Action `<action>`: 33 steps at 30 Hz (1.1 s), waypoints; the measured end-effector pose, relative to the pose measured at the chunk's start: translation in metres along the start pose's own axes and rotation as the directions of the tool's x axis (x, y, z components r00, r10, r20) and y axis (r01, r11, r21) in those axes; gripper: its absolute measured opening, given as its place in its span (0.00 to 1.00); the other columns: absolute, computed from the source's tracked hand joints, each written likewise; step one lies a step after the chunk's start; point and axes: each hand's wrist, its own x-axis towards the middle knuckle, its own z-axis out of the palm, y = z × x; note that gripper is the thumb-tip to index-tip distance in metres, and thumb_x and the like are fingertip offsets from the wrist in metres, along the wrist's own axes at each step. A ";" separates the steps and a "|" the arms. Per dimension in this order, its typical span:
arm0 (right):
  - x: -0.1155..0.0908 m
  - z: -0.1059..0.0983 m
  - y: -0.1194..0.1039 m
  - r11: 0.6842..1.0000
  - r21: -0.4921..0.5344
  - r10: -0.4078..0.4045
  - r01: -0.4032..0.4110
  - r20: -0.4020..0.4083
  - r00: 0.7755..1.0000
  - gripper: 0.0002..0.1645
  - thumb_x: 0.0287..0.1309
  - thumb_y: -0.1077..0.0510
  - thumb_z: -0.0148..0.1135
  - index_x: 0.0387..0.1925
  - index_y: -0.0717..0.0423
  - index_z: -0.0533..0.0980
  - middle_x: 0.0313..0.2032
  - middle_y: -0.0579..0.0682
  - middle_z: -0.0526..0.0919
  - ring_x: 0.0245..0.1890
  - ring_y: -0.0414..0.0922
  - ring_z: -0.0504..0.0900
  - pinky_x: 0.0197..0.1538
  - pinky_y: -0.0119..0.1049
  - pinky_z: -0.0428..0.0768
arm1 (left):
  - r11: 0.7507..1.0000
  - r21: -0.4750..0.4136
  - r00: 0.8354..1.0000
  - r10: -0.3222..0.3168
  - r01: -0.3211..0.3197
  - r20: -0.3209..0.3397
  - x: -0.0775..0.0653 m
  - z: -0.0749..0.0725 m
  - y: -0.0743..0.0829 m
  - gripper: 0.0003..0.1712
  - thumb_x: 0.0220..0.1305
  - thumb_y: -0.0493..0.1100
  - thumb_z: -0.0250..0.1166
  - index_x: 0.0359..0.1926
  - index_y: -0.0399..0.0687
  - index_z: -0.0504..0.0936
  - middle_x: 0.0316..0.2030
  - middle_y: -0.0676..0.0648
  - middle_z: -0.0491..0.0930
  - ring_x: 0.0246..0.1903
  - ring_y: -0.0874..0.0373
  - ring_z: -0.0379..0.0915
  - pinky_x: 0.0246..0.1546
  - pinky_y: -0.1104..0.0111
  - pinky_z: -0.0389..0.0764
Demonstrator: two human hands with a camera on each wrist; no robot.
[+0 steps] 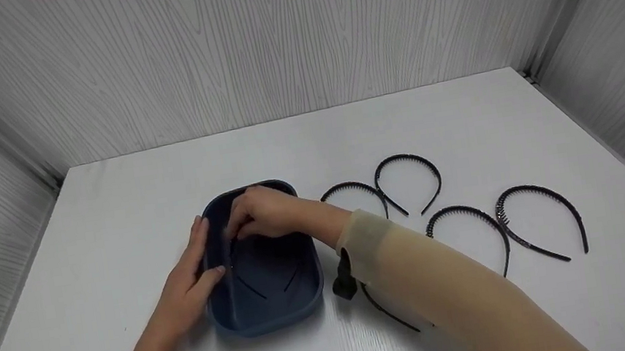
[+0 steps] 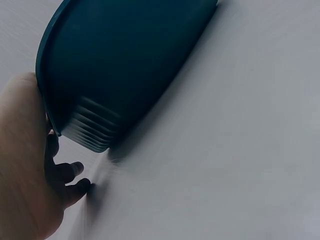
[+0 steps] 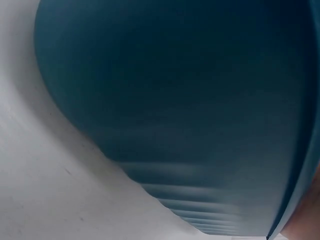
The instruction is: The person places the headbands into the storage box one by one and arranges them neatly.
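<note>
A dark blue plastic bin (image 1: pixel 270 325) with rounded corners stands on the white table. My left hand (image 1: pixel 184 290) grips its left side, the thumb over the rim. In the left wrist view the bin's ribbed outer wall (image 2: pixel 95 125) shows beside that hand. My right hand (image 1: pixel 268 212) reaches down inside the bin, fingers curled and pinching a thin black headband (image 1: pixel 252 288). The headband's two ends point toward me over the bin floor; its upper part is mostly hidden by the hand. The right wrist view is filled mainly by the bin's outside (image 3: pixel 175 100).
To the bin's right lie several black toothed headbands, among them a far one (image 1: pixel 404 155), one at the right (image 1: pixel 571 208) and one (image 1: pixel 345 185) close to the bin. My right sleeve (image 1: pixel 426 270) covers parts of some. A wood-grain panel (image 1: pixel 292 36) rises behind the table.
</note>
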 end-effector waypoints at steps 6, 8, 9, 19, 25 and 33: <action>0.001 0.001 -0.001 0.999 -0.035 0.004 -0.003 0.016 1.000 0.12 0.71 0.61 0.69 0.52 0.51 0.90 0.51 0.48 0.89 0.55 0.43 0.85 0.60 0.29 0.77 | 1.000 0.018 1.000 -0.003 0.003 0.004 0.000 -0.001 0.000 0.47 0.76 0.38 0.58 0.87 0.56 0.45 0.85 0.51 0.39 0.84 0.51 0.36 0.76 0.76 0.42; 0.002 0.001 -0.002 0.999 -0.049 0.007 -0.005 0.025 1.000 0.12 0.70 0.61 0.69 0.52 0.51 0.90 0.51 0.48 0.89 0.55 0.43 0.85 0.60 0.29 0.77 | 1.000 0.017 1.000 -0.014 0.014 0.007 0.000 -0.001 0.001 0.47 0.76 0.39 0.57 0.87 0.57 0.45 0.85 0.52 0.39 0.84 0.52 0.35 0.76 0.75 0.41; 0.003 0.002 -0.002 0.998 -0.056 0.008 -0.006 0.030 1.000 0.12 0.70 0.61 0.70 0.52 0.51 0.90 0.51 0.48 0.89 0.55 0.43 0.85 0.60 0.29 0.77 | 1.000 0.017 1.000 -0.019 0.019 0.008 0.000 -0.001 0.001 0.47 0.76 0.39 0.57 0.87 0.58 0.45 0.85 0.52 0.39 0.84 0.52 0.35 0.76 0.75 0.41; 0.009 0.011 -0.003 0.991 -0.126 0.049 -0.037 0.090 0.995 0.12 0.71 0.59 0.69 0.53 0.49 0.89 0.53 0.46 0.89 0.57 0.41 0.84 0.64 0.29 0.74 | 1.000 0.012 1.000 -0.005 0.005 0.017 -0.001 0.000 0.001 0.46 0.78 0.38 0.57 0.87 0.57 0.44 0.85 0.53 0.38 0.84 0.53 0.35 0.76 0.76 0.41; 0.012 0.014 -0.003 0.985 -0.170 0.060 -0.041 0.108 0.992 0.12 0.72 0.58 0.69 0.52 0.46 0.90 0.52 0.43 0.89 0.57 0.41 0.83 0.64 0.31 0.74 | 1.000 0.009 1.000 0.004 -0.004 0.011 -0.002 -0.001 0.001 0.46 0.78 0.38 0.57 0.87 0.56 0.45 0.85 0.51 0.39 0.83 0.51 0.35 0.76 0.77 0.41; 0.013 0.018 -0.004 0.983 -0.168 0.090 -0.070 0.117 0.989 0.12 0.72 0.58 0.69 0.51 0.42 0.91 0.52 0.40 0.89 0.58 0.39 0.83 0.65 0.31 0.74 | 1.000 -0.001 1.000 -0.014 0.014 0.024 -0.001 -0.002 0.002 0.45 0.79 0.39 0.57 0.87 0.58 0.44 0.85 0.52 0.38 0.84 0.52 0.34 0.76 0.76 0.41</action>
